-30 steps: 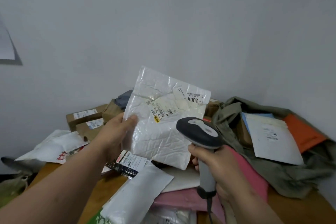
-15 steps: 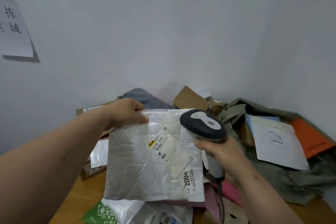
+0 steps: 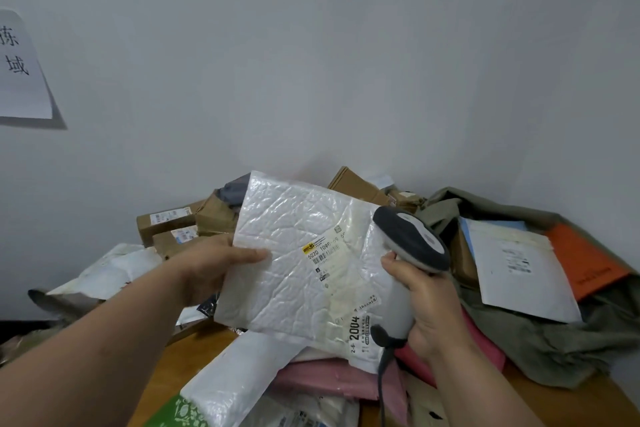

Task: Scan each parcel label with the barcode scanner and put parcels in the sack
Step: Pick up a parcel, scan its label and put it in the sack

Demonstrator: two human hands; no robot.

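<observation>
My left hand (image 3: 211, 265) grips the left edge of a white bubble mailer (image 3: 287, 274), held up over the table with its label (image 3: 332, 267) facing me. My right hand (image 3: 429, 302) grips the handle of a grey barcode scanner (image 3: 412, 241) at the mailer's right edge, its head over the label's upper right. An olive-green sack (image 3: 540, 340) lies open at the right, holding a white parcel (image 3: 516, 267) and an orange one (image 3: 585, 262).
A wooden table (image 3: 173, 367) carries a pile of parcels: pink mailers (image 3: 329, 380), a white mailer (image 3: 239, 381), brown boxes (image 3: 173, 225) at the back, white bags (image 3: 110, 270) at the left. Walls stand close behind and to the right. A paper sign (image 3: 20, 69) hangs on the wall.
The mailer went from label-top-up, to hanging low, to raised and tilted now. The scanner stayed at its right edge, its head now over the label's corner.
</observation>
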